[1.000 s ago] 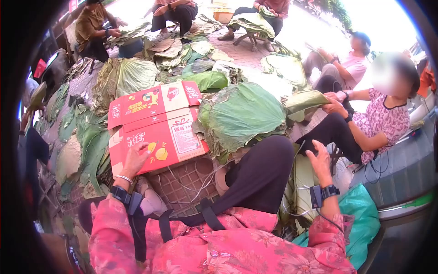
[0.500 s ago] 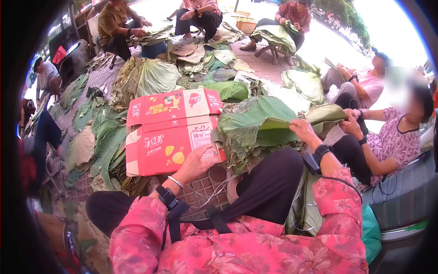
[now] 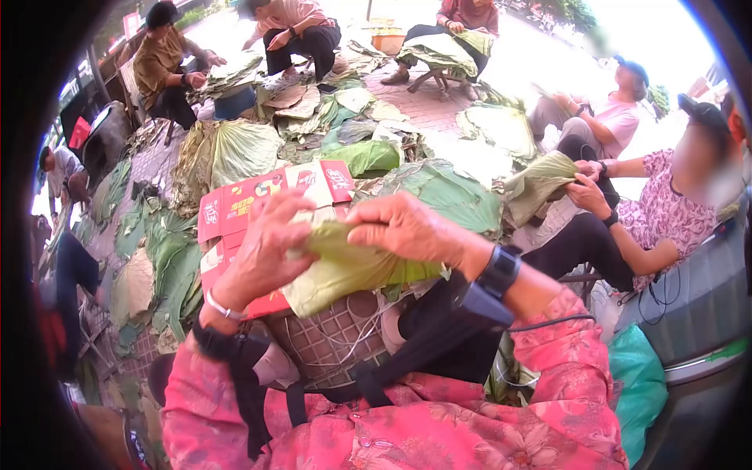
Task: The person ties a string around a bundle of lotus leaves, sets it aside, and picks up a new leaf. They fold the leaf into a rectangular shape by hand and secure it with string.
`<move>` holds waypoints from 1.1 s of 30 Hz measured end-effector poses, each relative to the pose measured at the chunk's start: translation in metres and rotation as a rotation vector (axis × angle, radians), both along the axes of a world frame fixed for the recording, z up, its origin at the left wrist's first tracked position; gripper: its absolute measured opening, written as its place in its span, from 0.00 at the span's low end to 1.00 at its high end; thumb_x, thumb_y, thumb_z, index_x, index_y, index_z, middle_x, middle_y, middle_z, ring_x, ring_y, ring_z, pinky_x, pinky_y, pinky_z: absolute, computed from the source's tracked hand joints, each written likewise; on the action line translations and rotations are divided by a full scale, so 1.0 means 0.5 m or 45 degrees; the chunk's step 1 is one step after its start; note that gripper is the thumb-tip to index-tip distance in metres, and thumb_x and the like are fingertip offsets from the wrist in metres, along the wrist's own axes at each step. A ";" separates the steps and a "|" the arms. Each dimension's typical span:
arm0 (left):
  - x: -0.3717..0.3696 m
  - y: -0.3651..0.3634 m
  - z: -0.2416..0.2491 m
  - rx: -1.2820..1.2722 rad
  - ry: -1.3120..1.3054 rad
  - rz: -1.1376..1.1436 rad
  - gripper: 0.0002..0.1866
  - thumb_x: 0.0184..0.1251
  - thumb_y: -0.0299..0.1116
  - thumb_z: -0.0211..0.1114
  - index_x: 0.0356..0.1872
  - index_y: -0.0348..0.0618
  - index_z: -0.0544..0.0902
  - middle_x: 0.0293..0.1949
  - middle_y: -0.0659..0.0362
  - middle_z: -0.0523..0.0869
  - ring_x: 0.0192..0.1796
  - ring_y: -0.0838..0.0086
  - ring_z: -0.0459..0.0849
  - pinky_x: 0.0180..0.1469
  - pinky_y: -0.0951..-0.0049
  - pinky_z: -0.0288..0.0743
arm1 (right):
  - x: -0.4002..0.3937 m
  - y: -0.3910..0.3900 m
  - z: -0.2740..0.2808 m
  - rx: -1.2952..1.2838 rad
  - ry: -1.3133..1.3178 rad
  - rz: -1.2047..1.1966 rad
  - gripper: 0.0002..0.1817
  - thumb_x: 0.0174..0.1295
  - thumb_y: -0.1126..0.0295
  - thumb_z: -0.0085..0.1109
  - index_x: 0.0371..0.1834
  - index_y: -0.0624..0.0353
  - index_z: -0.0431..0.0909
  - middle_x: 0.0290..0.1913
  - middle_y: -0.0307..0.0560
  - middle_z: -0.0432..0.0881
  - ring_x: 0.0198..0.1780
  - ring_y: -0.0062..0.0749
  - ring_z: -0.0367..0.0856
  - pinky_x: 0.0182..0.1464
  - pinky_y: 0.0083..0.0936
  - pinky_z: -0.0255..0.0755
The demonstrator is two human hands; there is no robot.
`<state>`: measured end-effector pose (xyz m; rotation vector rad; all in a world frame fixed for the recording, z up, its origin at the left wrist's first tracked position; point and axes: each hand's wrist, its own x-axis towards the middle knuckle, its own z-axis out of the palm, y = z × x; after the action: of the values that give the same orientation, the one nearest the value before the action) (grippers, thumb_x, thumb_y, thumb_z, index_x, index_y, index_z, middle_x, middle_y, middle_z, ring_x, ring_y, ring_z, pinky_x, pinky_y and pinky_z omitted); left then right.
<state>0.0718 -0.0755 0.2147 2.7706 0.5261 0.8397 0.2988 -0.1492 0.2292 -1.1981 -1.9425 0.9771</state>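
A yellow-green leaf [image 3: 341, 270] hangs between my hands, above the lap and in front of a red printed cardboard sheet [image 3: 235, 204]. My right hand [image 3: 415, 231] pinches its upper edge between thumb and fingers. At the leaf's left end is my left hand [image 3: 270, 243], its fingers bent and partly spread, slightly blurred; whether it grips the leaf is unclear. Behind my right hand lies a pile of large green leaves [image 3: 446, 192]. The cardboard is partly hidden by my left hand and the leaf.
A person at the right [image 3: 674, 196] holds a folded leaf [image 3: 536, 184]. Several other people sit around the leaf heaps [image 3: 227, 157]. A basket [image 3: 325, 325] with white string stands below my hands. A teal bag [image 3: 638, 384] is at the lower right.
My right hand has moved left from the leaf pile and now holds a yellow-green leaf. My left hand has risen off the cardboard to the leaf. The whole view has shifted slightly.
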 end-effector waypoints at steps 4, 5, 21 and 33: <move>-0.104 -0.030 -0.043 -0.740 0.072 -0.173 0.09 0.38 0.25 0.69 0.23 0.39 0.77 0.35 0.59 0.81 0.42 0.69 0.78 0.45 0.70 0.69 | -0.059 -0.047 -0.141 -0.454 0.447 0.281 0.23 0.54 0.64 0.66 0.50 0.64 0.74 0.42 0.37 0.80 0.44 0.18 0.75 0.49 0.19 0.69; -0.130 -0.033 -0.052 -0.895 0.061 -0.128 0.08 0.40 0.25 0.68 0.22 0.38 0.77 0.32 0.60 0.81 0.39 0.73 0.78 0.42 0.73 0.70 | -0.068 -0.049 -0.188 -0.569 0.529 0.350 0.26 0.53 0.63 0.68 0.52 0.65 0.73 0.43 0.38 0.80 0.46 0.19 0.76 0.51 0.20 0.69; -0.227 0.108 -0.052 -1.250 -0.366 0.189 0.06 0.51 0.27 0.67 0.29 0.41 0.79 0.25 0.70 0.77 0.28 0.88 0.72 0.34 0.83 0.68 | -0.135 0.085 -0.174 -0.356 0.232 -0.170 0.09 0.58 0.71 0.56 0.39 0.63 0.79 0.26 0.37 0.80 0.22 0.19 0.76 0.28 0.18 0.70; -0.275 0.252 -0.005 -0.032 -0.198 0.752 0.07 0.43 0.29 0.68 0.24 0.45 0.77 0.23 0.59 0.78 0.32 0.65 0.78 0.35 0.66 0.66 | -0.134 0.261 -0.089 1.123 -0.125 -0.600 0.07 0.54 0.73 0.59 0.36 0.58 0.80 0.39 0.46 0.81 0.40 0.39 0.81 0.40 0.27 0.74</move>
<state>-0.0658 0.0507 0.2120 2.5123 1.3441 1.1332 0.2320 -0.0185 0.1845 -1.0715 -1.7179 -0.1938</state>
